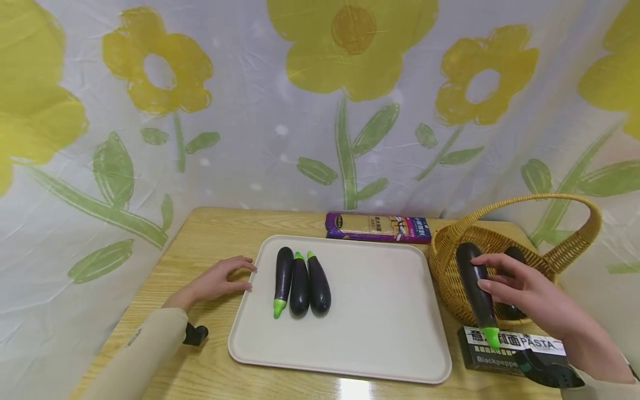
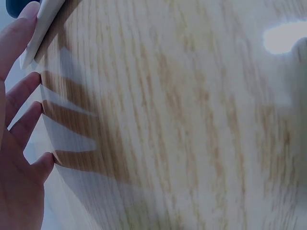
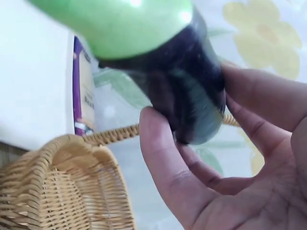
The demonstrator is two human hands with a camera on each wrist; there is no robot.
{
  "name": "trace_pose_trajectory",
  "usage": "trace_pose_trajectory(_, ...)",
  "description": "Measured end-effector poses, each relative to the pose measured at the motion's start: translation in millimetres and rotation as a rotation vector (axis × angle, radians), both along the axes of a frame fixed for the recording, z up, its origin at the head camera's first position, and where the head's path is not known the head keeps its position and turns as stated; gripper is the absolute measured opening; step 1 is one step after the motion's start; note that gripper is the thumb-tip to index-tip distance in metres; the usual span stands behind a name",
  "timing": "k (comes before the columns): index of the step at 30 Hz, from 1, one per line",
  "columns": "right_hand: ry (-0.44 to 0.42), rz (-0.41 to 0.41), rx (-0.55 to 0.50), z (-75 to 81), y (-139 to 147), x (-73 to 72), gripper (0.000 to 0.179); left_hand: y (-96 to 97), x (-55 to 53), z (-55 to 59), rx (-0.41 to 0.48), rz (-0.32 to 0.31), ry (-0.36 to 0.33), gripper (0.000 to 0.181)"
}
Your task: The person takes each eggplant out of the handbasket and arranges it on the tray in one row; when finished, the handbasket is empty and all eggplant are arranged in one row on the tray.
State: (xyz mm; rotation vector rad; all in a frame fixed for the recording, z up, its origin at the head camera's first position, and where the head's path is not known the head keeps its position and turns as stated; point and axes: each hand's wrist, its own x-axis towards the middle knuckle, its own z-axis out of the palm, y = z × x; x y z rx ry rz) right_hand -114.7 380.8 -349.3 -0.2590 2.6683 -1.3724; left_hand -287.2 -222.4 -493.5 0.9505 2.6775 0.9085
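Note:
My right hand pinches a dark purple eggplant with a bright green stem end, held tilted over the left side of the wicker basket. Its green end points toward the camera in the right wrist view. More dark eggplant shows inside the basket, partly hidden behind that hand. Three eggplants lie side by side on the white tray; the left one has its green end toward me, the others away. My left hand rests at the tray's left edge, thumb and fingertips at the rim.
A purple pasta packet lies behind the tray. The dark pasta box sits in front of the basket, partly covered by the right wrist. The basket's tall handle arches above it. A flowered curtain hangs behind the wooden table.

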Motion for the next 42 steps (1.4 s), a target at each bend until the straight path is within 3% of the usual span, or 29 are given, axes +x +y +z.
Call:
trace_pose_trajectory(6,-0.098,0.012,-0.060,0.9,-6.4,8.0,0.043,-0.2,0.4,-0.9,-0.007,-0.001,0.004,0.043)
trace_pose_trajectory(11,-0.085,0.047,-0.063,4.9,-22.4,9.8,0.042,-1.7,-0.1,-1.8,-0.011,-0.003,0.005,0.043)
trace_pose_trajectory(16,-0.072,0.073,-0.082,4.6,-43.1,1.6,0.040,-0.8,-1.5,-0.7,0.001,-0.019,0.006,0.042)
trace_pose_trajectory(23,-0.065,0.121,-0.117,-12.3,-70.0,-22.8,0.038,1.1,-0.7,3.0,0.006,-0.033,0.015,0.041)
trace_pose_trajectory(30,-0.117,0.122,-0.145,-31.1,-102.4,-51.6,0.042,2.8,0.0,4.1,-0.009,-0.013,-0.001,0.042)
trace_pose_trajectory(42,-0.201,0.114,-0.220,-79.3,-164.9,-103.2,0.038,2.9,1.9,6.9,-0.020,-0.005,-0.006,0.042)
